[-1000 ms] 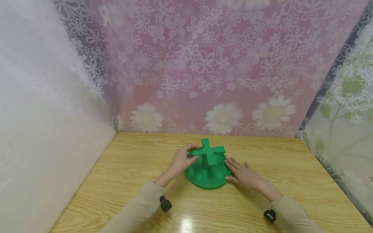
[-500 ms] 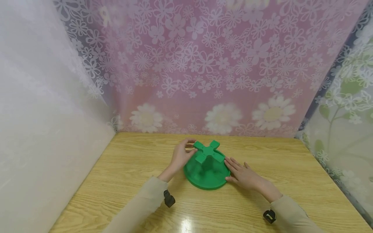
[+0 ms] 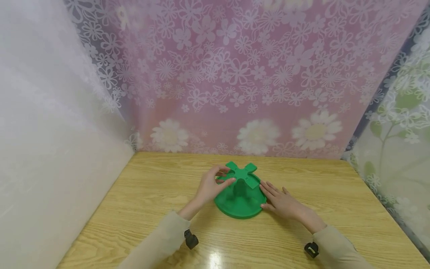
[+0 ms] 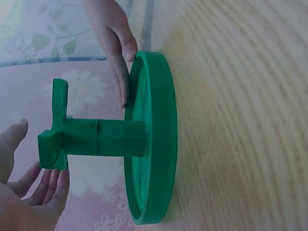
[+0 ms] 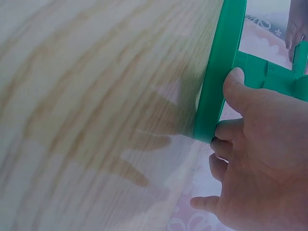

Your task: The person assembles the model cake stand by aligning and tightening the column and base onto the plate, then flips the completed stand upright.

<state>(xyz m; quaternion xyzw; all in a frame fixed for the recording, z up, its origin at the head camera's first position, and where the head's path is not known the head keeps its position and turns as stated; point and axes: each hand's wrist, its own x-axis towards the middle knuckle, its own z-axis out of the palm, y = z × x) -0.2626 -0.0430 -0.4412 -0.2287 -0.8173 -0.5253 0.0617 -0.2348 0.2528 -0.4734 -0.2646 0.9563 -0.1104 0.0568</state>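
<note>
On the table stands a green round base (image 3: 239, 213) with a raised rim and a central post (image 4: 96, 137). A flat green four-armed cross (image 3: 241, 173) tops the post. My left hand (image 3: 209, 183) is at the cross's left side, overlapping its near left arm in the head view. In the left wrist view its fingers (image 4: 57, 190) reach the edge of a cross arm, while the thumb stands apart from it. My right hand (image 3: 280, 201) rests on the right rim of the base with its fingers straight, the thumb at the rim in the right wrist view.
The wood-grain table (image 3: 161, 186) runs back to a pink flowered curtain (image 3: 215, 93). A pale wall covering (image 3: 60, 130) borders the left, and a leaf-patterned one (image 3: 389, 149) the right. Black wrist devices (image 3: 191, 239) sit at both sleeves.
The cross has turned from a plus to a diagonal stance. My left hand drew back left, then came in to the cross again. The right hand stays at the rim.
</note>
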